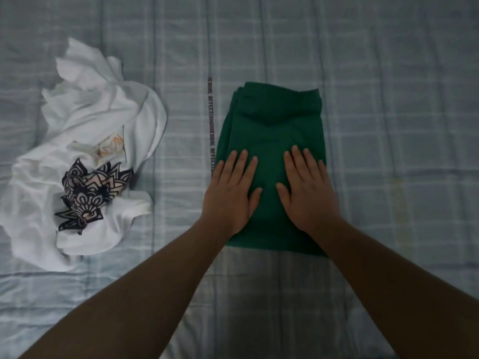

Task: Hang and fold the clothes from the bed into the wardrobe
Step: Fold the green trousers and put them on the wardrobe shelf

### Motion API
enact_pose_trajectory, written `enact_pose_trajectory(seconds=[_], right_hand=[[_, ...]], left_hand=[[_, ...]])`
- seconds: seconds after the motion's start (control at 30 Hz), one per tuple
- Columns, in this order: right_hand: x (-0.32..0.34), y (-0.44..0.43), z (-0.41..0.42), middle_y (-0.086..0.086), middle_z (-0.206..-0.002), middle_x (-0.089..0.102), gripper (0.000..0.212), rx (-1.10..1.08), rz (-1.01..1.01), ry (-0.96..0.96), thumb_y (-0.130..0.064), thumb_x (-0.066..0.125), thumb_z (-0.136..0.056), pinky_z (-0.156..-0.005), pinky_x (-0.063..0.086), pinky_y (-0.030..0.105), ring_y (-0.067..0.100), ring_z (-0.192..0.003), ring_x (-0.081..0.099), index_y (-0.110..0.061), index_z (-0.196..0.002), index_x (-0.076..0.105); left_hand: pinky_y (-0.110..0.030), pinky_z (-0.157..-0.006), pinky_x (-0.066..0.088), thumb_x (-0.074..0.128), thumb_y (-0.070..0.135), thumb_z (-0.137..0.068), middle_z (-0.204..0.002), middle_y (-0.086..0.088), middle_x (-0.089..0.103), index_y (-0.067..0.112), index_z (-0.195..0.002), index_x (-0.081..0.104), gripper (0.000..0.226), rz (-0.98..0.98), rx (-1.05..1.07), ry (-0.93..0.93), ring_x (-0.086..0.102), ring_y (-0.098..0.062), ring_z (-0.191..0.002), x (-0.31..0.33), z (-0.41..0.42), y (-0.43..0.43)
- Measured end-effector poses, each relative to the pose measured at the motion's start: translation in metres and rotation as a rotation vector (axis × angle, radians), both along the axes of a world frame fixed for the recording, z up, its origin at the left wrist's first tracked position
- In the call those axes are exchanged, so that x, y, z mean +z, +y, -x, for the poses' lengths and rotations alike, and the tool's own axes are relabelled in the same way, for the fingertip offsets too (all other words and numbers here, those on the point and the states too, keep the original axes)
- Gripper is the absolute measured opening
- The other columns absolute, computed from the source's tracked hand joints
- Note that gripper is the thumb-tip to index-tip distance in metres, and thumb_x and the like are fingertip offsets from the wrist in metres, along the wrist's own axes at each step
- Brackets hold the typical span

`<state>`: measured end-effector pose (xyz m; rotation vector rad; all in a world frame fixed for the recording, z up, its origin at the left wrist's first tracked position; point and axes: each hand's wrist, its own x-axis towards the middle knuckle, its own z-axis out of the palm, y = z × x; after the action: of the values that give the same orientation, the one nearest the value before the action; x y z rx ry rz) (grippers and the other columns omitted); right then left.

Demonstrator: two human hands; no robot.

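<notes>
A dark green garment [272, 120] lies folded into a neat rectangle in the middle of the bed. My left hand [230, 190] lies flat on its near left part with straight fingers. My right hand [305, 190] presses flat on its near right part, fingers straight as well. Neither hand grips the cloth. To the left lies a crumpled white T-shirt [103, 117] with a black mandala print and orange lettering, apart from both hands.
The bed [388, 99] is covered by a pale blue-grey checked sheet with a thin printed stripe [210, 120] running just left of the green garment. No wardrobe or hangers are in view.
</notes>
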<state>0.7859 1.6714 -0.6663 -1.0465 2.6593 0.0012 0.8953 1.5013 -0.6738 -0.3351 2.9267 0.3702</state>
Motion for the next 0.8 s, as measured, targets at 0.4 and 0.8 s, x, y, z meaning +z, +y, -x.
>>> enact_pose_trajectory(seconds=[0.4, 0.8], right_hand=[[0.031, 0.064, -0.081, 0.012, -0.163, 0.023, 0.065, 0.44, 0.108, -0.034, -0.042, 0.034, -0.102, -0.123, 0.015, 0.048, 0.029, -0.151, 0.017, -0.007, -0.156, 0.023], [0.033, 0.069, -0.065, 0.016, -0.162, 0.023, 0.072, 0.386, -0.154, -0.09, -0.022, 0.054, -0.092, -0.123, 0.016, 0.046, 0.033, -0.15, 0.021, -0.007, -0.156, 0.023]], left_hand=[[-0.048, -0.123, 0.021, 0.044, 0.038, -0.102, -0.16, -0.02, 0.028, -0.002, -0.152, 0.031, 0.066, -0.015, -0.375, 0.146, 0.018, -0.033, -0.152, 0.026, -0.078, 0.014], [-0.04, -0.124, -0.001, 0.031, 0.02, -0.095, -0.167, -0.013, 0.005, 0.01, -0.156, -0.005, 0.073, 0.106, -0.451, -0.185, 0.006, -0.029, -0.154, 0.024, -0.083, -0.007]])
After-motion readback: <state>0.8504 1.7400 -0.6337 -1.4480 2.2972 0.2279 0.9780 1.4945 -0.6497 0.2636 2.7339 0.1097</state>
